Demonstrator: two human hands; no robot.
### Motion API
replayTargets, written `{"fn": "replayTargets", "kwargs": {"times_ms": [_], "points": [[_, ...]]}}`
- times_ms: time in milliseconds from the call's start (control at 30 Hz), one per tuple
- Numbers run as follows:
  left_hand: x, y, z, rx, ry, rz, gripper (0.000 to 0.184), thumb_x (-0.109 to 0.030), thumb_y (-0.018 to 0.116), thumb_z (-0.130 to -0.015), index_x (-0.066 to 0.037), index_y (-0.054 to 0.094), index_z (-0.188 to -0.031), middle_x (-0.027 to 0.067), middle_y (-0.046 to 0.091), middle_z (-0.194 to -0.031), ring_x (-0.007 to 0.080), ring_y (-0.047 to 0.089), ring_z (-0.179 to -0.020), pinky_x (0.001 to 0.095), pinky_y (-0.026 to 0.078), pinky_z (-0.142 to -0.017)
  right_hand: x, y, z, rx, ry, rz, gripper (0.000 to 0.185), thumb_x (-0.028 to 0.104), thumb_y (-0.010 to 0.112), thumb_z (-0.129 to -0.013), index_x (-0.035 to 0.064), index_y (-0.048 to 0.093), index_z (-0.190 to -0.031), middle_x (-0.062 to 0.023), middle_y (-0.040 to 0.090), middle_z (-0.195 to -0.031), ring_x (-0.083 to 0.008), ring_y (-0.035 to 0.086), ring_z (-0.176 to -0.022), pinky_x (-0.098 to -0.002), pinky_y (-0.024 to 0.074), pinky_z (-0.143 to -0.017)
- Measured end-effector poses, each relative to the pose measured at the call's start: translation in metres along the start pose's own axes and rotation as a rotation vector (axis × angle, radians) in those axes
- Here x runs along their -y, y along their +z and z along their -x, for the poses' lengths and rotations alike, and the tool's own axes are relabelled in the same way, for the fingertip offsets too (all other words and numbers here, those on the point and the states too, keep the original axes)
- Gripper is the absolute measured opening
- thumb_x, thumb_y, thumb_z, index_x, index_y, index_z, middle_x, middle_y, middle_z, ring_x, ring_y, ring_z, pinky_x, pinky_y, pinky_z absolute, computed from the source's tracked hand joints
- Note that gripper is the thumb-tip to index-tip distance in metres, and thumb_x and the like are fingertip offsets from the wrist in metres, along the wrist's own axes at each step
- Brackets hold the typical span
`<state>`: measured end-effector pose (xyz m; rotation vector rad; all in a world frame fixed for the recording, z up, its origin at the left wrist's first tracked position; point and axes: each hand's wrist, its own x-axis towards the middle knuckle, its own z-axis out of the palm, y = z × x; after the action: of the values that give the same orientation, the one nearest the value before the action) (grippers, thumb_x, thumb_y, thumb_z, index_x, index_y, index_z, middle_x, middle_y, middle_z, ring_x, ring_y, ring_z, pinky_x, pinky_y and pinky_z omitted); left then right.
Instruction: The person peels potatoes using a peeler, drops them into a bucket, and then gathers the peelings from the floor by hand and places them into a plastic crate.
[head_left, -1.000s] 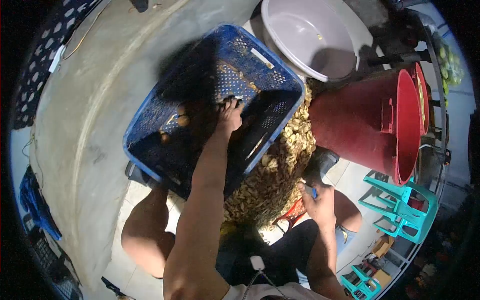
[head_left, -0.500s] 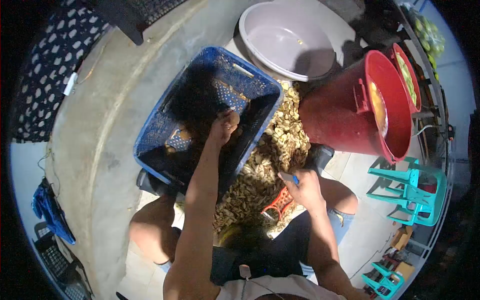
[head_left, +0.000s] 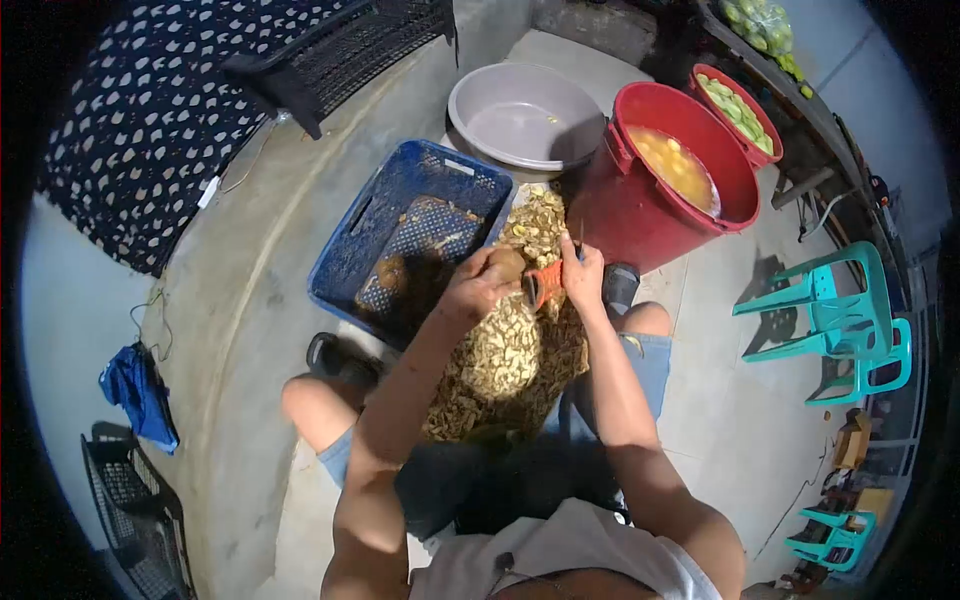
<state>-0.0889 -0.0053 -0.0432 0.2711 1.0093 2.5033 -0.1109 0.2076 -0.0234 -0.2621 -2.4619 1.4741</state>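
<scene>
My left hand [head_left: 474, 290] is closed round a brown potato [head_left: 508, 264] beside the right edge of the blue crate [head_left: 335, 240]. Close by, my right hand [head_left: 584, 275] grips an orange peeler [head_left: 545, 284], its head turned toward the potato. A small blue thing with a thin blade-like part also shows at the right fingers; I cannot make it out clearly. Inside the crate lies another brown potato [head_left: 392, 271], with the rest of the bottom partly in shadow. Under both hands a large heap of peelings [head_left: 500, 355] spreads between my legs.
A grey basin [head_left: 480, 115] stands beyond the crate. To its right is a red bucket [head_left: 625, 210] with yellowish pieces in liquid, and behind it a red tub [head_left: 765, 150] of pale green pieces. Turquoise chairs [head_left: 870, 300] stand at right, a black crate [head_left: 340, 60] at upper left.
My left hand has come out of the blue crate with a potato, toward my right hand. The right hand has risen and the peeler now points at the potato. The view has shifted.
</scene>
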Motion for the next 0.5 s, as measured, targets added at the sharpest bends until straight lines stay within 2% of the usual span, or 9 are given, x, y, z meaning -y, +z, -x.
{"fn": "replayTargets", "kwargs": {"times_ms": [33,100,133,200,233,333,367,467,500], "points": [[0.000,0.003,0.013,0.133,0.021,-0.230,0.042,-0.027,0.060,-0.093,-0.002,0.047,-0.125,0.0123,0.050,-0.124,0.0228,0.050,-0.118,0.0387,0.044,-0.099,0.005,0.001,0.007,0.004,-0.003,-0.009,0.044,0.036,0.060,-0.090,-0.0030,0.059,-0.070,-0.0054,0.045,-0.051,-0.0096,0.043,-0.051,-0.0354,0.0364,-0.050],[0.018,-0.001,0.032,0.124,0.145,-0.417,0.042,-0.020,0.064,-0.089,0.001,0.050,-0.121,0.0119,0.055,-0.118,0.0197,0.053,-0.112,0.0355,0.046,-0.094,0.015,0.007,0.019,-0.033,-0.042,0.057,0.041,0.034,0.059,-0.091,-0.0034,0.060,-0.074,-0.0162,0.048,-0.052,-0.0191,0.048,-0.049,-0.0393,0.0399,-0.052],[0.023,0.002,0.041,0.111,0.206,-0.510,0.042,-0.017,0.067,-0.087,0.003,0.051,-0.120,0.0116,0.057,-0.115,0.0182,0.055,-0.109,0.0338,0.047,-0.091,0.014,0.008,0.022,-0.025,-0.046,0.055,0.041,0.034,0.059,-0.091,-0.0034,0.060,-0.074,-0.0162,0.048,-0.052,-0.0191,0.048,-0.049,-0.0393,0.0399,-0.052],[0.020,0.019,0.064,-0.154,-0.024,-0.164,0.040,-0.007,0.072,-0.080,0.006,0.055,-0.114,0.0105,0.060,-0.111,0.0160,0.059,-0.101,0.0321,0.048,-0.089,0.010,0.011,0.027,0.062,-0.211,0.269,0.023,0.022,0.057,-0.085,0.0027,0.069,-0.085,-0.0196,0.053,-0.056,-0.0283,0.053,-0.049,-0.0405,0.0407,-0.052],[0.017,0.023,0.074,-0.160,-0.023,-0.162,0.040,-0.007,0.072,-0.080,0.006,0.055,-0.114,0.0105,0.060,-0.111,0.0160,0.059,-0.101,0.0321,0.048,-0.089,0.027,0.008,0.036,0.092,-0.203,0.235,0.021,0.018,0.055,-0.082,0.0038,0.069,-0.087,-0.0255,0.054,-0.061,-0.0380,0.057,-0.055,-0.0426,0.0435,-0.055],[0.008,0.030,0.089,-0.140,-0.005,-0.431,0.046,-0.002,0.075,-0.075,0.003,0.055,-0.116,0.0098,0.061,-0.110,0.0176,0.061,-0.100,0.0312,0.049,-0.088,0.032,0.006,0.041,0.145,-0.386,0.244,0.023,0.021,0.056,-0.082,0.0034,0.069,-0.086,-0.0259,0.056,-0.063,-0.0394,0.060,-0.061,-0.0446,0.0459,-0.059],[0.015,0.027,0.091,-0.168,-0.001,-0.328,0.042,0.002,0.072,-0.077,0.003,0.055,-0.116,0.0087,0.061,-0.111,0.0182,0.061,-0.102,0.0320,0.049,-0.089,0.030,0.007,0.038,0.204,-0.235,0.284,0.024,0.024,0.057,-0.082,0.0046,0.070,-0.087,-0.0264,0.058,-0.067,-0.0400,0.061,-0.063,-0.0459,0.0465,-0.061],[0.017,0.027,0.094,-0.052,0.080,-0.026,0.038,0.005,0.068,-0.080,0.003,0.055,-0.116,0.0082,0.061,-0.112,0.0184,0.060,-0.104,0.0325,0.048,-0.090,-0.021,0.008,0.016,0.085,-0.155,0.381,0.025,0.025,0.057,-0.082,0.0057,0.069,-0.093,-0.0262,0.060,-0.069,-0.0413,0.062,-0.065,-0.0463,0.0474,-0.062],[0.011,0.030,0.095,-0.031,0.044,-0.111,0.037,0.007,0.064,-0.082,0.003,0.054,-0.118,0.0081,0.060,-0.114,0.0183,0.059,-0.106,0.0330,0.048,-0.090,-0.010,0.004,0.018,0.117,-0.085,0.301,0.025,0.024,0.057,-0.082,0.0033,0.068,-0.089,-0.0269,0.061,-0.072,-0.0435,0.062,-0.069,-0.0480,0.0478,-0.064]]}}
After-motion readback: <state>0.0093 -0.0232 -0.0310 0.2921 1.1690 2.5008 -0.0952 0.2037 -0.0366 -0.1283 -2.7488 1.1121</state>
